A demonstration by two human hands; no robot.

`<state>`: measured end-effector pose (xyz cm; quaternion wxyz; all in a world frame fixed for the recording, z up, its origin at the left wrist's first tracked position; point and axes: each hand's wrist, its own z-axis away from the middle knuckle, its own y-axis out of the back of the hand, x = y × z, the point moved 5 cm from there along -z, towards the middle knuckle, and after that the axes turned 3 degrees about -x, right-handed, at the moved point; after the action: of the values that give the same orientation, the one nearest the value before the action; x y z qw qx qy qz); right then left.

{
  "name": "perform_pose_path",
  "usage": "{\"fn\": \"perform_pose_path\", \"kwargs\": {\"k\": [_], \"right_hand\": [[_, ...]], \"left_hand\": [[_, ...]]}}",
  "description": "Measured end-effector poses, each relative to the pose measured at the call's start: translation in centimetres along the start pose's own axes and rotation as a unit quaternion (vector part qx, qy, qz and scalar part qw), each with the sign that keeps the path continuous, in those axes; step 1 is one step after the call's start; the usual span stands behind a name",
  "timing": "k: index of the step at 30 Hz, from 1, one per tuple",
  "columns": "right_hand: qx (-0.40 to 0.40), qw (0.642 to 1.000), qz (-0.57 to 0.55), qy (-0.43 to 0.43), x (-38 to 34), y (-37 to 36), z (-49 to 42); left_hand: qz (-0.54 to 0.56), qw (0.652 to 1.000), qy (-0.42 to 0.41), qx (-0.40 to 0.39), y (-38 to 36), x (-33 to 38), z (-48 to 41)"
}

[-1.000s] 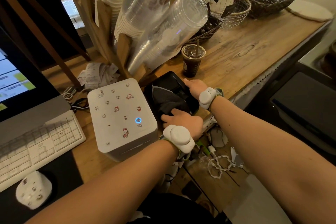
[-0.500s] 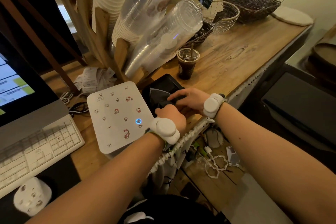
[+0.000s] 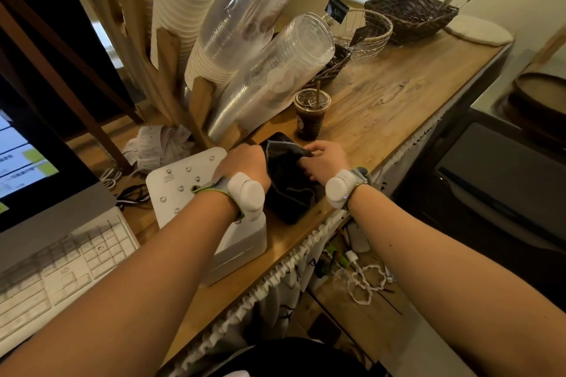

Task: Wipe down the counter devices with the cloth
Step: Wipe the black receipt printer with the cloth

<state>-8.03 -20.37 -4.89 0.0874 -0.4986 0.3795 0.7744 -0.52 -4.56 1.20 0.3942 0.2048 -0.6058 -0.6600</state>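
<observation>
A dark grey cloth lies draped over a black counter device near the front edge of the wooden counter. My left hand grips the cloth's left side, resting partly over a white box-shaped printer with small stickers. My right hand pinches the cloth's right end, stretching it across the device. Most of the device's top is hidden by the cloth and both hands.
An iced coffee cup stands just behind the device. Leaning stacks of clear cups and white lids rise behind. A monitor and white keyboard sit left. Baskets stand far right; crumpled receipts lie behind the printer.
Both hands have gathered the cloth and pulled it taut between them over the black device. My left hand shifted up and left onto the printer's edge. The camera moved closer and tilted.
</observation>
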Motion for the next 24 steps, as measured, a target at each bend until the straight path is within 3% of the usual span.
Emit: {"fn": "perform_pose_path", "kwargs": {"k": [5,7,13,15,19,22,24], "right_hand": [[-0.079,0.964,0.191,0.166,-2.4,-2.5,1.8],[-0.062,0.951,0.230,0.195,-2.6,-2.4,1.0],[0.076,0.956,0.232,0.162,-2.2,-2.6,-2.1],[0.060,0.953,0.215,0.203,-2.4,-4.0,-1.1],[-0.006,0.920,0.284,0.270,-3.0,-3.8,-0.9],[0.051,0.951,0.251,0.174,-2.0,-1.5,-2.6],[0.077,0.956,0.226,0.170,-2.1,-2.0,-1.8]], "left_hand": [[-0.034,0.999,0.001,-0.007,-0.5,-0.5,-0.8],[-0.038,0.999,-0.002,0.002,-0.5,-0.7,-0.8],[0.003,1.000,-0.001,0.011,-0.3,-0.8,-1.1],[-0.005,1.000,-0.011,0.017,-0.6,-0.8,-1.2],[-0.016,1.000,0.001,0.003,-0.7,-1.1,-1.4],[-0.026,1.000,0.000,0.003,-1.0,-1.1,-1.4],[-0.024,0.999,-0.008,0.029,-0.9,-1.1,-1.4]]}}
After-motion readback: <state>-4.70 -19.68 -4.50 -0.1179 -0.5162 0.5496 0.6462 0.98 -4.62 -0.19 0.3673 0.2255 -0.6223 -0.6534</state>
